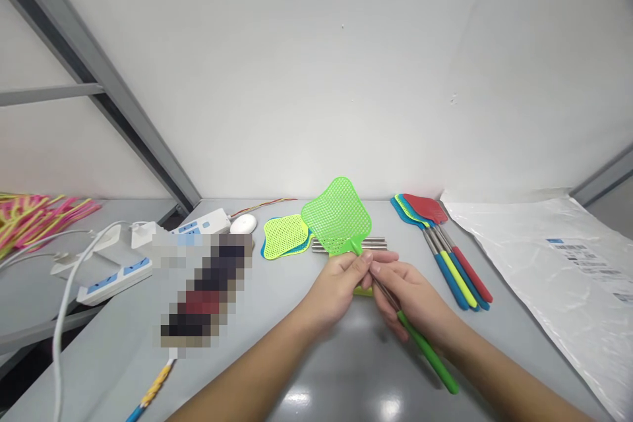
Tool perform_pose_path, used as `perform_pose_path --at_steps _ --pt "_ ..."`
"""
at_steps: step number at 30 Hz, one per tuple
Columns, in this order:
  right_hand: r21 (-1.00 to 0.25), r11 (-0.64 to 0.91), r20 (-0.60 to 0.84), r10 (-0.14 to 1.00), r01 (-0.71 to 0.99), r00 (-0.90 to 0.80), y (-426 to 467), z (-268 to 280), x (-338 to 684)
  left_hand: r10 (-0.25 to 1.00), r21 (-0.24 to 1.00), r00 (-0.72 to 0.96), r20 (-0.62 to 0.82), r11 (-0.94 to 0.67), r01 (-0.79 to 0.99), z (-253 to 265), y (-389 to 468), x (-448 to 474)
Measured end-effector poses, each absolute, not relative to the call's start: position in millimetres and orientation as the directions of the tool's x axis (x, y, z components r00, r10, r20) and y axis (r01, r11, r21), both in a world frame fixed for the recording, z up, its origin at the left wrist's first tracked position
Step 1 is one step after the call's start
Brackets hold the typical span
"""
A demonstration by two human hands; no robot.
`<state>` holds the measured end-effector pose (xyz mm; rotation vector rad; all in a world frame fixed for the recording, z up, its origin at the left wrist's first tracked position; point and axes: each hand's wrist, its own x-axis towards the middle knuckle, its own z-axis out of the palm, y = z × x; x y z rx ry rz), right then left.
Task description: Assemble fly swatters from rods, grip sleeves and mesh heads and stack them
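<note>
A green fly swatter [338, 214] is held up between my two hands over the grey table. My left hand [336, 285] is closed on its neck, just under the mesh head. Right beside it, my right hand [406, 293] pinches the metal rod, and the green grip [429, 354] slants down toward me. Behind my hands lie several metal rods [378, 244], partly covered by the green head. Loose yellow and blue swatter heads [285, 237] overlap to their left. Something yellow under my fingers is mostly hidden.
Several assembled fly swatters [457, 270] in blue, yellow and red lie at the right, near a white plastic bag [524, 244]. On the left are power strips [116, 280] with white cables, a round white object [243, 224] and a pixelated item [210, 290]. A wall stands behind.
</note>
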<state>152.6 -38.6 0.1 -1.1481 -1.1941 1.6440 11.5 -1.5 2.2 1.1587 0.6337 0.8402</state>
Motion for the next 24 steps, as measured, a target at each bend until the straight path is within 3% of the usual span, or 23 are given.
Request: perform_pose_path --at_steps 4,14,21,24 --pt "-0.979 -0.197 -0.174 0.948 -0.059 -0.267 -37.0 1.9 152.3 0.865 0.938 0.501 0.01 0.165 -0.304 1.2 -3.5 14.8" --pt "-0.981 0.049 0.008 0.976 0.186 -0.216 -45.0 8.4 149.3 0.96 0.959 0.269 0.081 -0.002 -0.282 3.8 5.7 5.3" --pt "-0.991 0.009 -0.016 0.983 0.133 -0.182 -45.4 4.5 154.7 0.878 0.954 0.475 0.053 0.096 -0.283 1.9 -1.1 9.1" --pt "-0.994 0.004 -0.016 0.985 0.113 -0.171 -44.4 4.1 155.8 0.872 0.945 0.487 0.041 0.125 -0.303 2.4 -2.9 9.6"
